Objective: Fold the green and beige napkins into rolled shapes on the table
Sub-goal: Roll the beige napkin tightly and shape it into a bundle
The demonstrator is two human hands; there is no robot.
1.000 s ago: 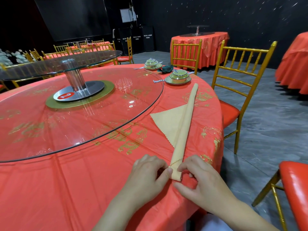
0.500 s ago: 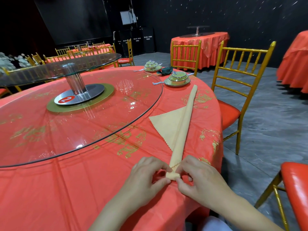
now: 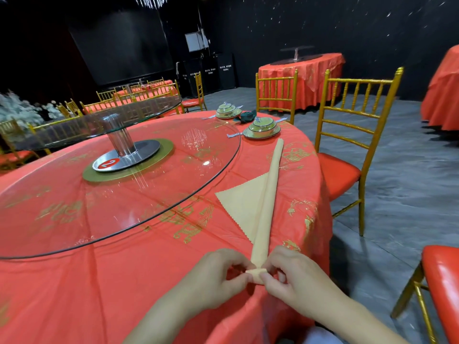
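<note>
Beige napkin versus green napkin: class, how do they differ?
The beige napkin is a long roll with a flat triangular flap; the green napkin is a compact bundle. The beige napkin lies near, the green napkin far. The left hand and right hand pinch the beige napkin; none touches the green napkin. Both rest on the red tablecloth.

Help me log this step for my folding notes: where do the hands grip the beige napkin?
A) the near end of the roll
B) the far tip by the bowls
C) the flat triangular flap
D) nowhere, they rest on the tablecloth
A: the left hand and right hand both pinch the near end of the beige napkin, where it is turned into a small curl; its flap lies flat, untouched.
</note>
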